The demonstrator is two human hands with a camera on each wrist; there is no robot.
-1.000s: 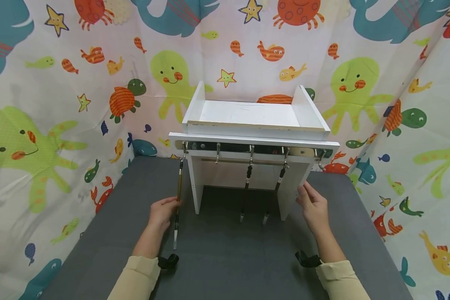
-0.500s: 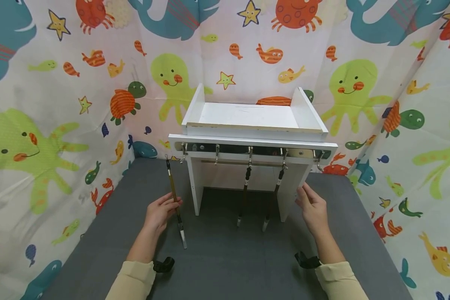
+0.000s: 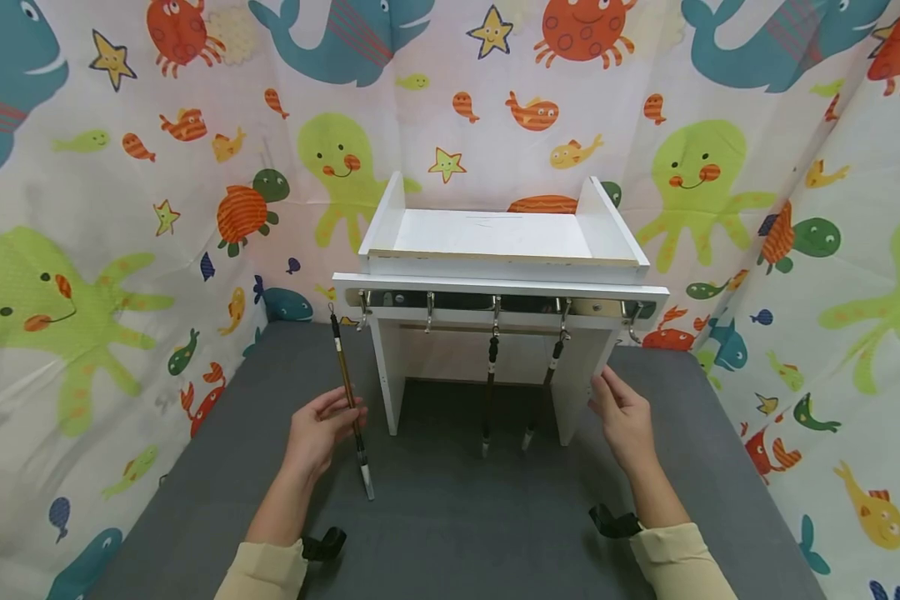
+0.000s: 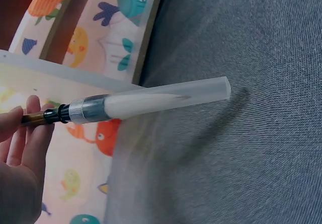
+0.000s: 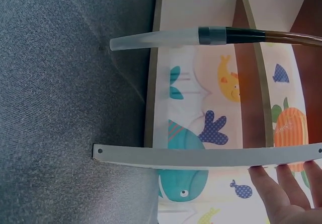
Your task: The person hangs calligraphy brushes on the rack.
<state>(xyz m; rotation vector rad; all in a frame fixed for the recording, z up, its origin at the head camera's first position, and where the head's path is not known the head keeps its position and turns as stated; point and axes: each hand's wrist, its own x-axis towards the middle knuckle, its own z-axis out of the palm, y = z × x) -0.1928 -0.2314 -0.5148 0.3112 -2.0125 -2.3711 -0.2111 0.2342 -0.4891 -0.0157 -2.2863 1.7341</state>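
Observation:
My left hand (image 3: 318, 433) holds a calligraphy brush (image 3: 342, 358) by its brown handle, left of the white shelf stand (image 3: 495, 233). The brush tilts slightly, hanging loop up. In the left wrist view, its white bristles show inside a translucent cap (image 4: 211, 90). Two more brushes, a middle one (image 3: 491, 383) and a right one (image 3: 543, 392), hang from hooks below the shelf. My right hand (image 3: 624, 421) touches the outer face of the right side panel (image 3: 585, 367). In the right wrist view, straight fingers (image 5: 274, 189) rest against that panel; the thumb is hidden there.
A metal hook rail (image 3: 465, 300) runs along the stand's front; its leftmost hook (image 3: 362, 310) stands apart from the held brush. The stand sits on a grey tabletop (image 3: 450, 525). A sea-animal-print curtain (image 3: 450, 67) closes off the back and sides.
The brush in my left hand came off the leftmost hook, and its top swung left and its tip right. The right hand stays at the panel. The hanging brushes sway slightly.

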